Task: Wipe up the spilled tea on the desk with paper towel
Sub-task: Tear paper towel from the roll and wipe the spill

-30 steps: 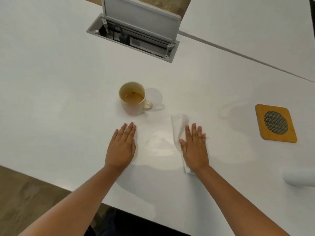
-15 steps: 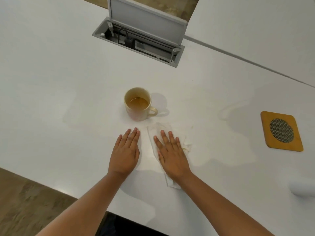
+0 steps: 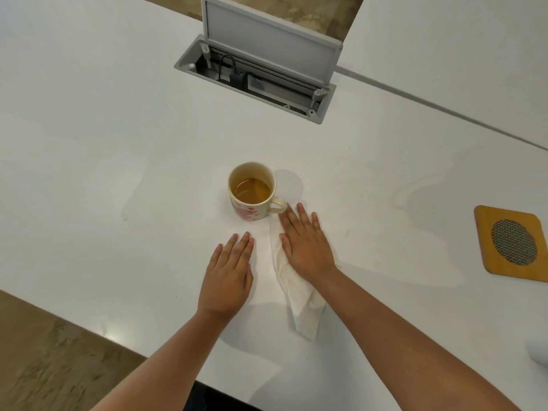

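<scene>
My right grip (image 3: 307,247) presses flat, fingers straight, on the paper towel (image 3: 299,301); my left grip (image 3: 228,277) lies flat on the tabletop (image 3: 103,143). The mug (image 3: 252,191) stands just ahead, fingertips near its handle. A coaster (image 3: 513,243) sits well right; the near edge is close.

1. A crumpled white paper towel (image 3: 299,301) lies in a long strip on the white desk (image 3: 118,143), partly hidden, near its front edge.
2. Faint tea smears (image 3: 262,232) mark the desk just beside it.
</scene>
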The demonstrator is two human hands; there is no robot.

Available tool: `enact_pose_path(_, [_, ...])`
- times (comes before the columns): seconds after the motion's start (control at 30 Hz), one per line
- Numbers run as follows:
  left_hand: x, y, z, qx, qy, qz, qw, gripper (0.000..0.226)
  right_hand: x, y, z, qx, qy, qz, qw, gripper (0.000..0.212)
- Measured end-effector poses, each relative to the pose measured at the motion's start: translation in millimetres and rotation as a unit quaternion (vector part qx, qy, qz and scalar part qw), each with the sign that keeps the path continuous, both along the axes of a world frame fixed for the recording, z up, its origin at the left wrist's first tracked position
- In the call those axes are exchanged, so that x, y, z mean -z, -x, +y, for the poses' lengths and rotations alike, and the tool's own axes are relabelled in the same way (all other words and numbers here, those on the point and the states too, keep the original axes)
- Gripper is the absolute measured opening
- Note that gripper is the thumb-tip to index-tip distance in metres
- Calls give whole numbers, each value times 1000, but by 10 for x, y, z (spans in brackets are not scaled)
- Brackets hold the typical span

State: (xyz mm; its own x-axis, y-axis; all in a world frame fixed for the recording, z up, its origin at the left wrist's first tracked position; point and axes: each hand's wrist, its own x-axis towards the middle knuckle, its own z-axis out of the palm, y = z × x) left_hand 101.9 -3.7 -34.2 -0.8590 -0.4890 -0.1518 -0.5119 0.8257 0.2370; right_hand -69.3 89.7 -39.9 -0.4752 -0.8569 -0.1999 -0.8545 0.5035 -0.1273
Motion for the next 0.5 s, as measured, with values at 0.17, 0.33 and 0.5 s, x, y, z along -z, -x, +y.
enact_pose_path(0.17, [-23,11,-7,-2,-7,-9,1000,61,-32,-120,164,-1,-14,6,1000,62])
enact_pose_path(0.33, [-17,16,-4,-8,-5,-10,1000,62,28,-572,762,-68,21,-18,997,61])
enact_pose_path(0.5, [20,8,5,-7,10,-5,1000,51,9,-608,746,-35,7,-24,999,55])
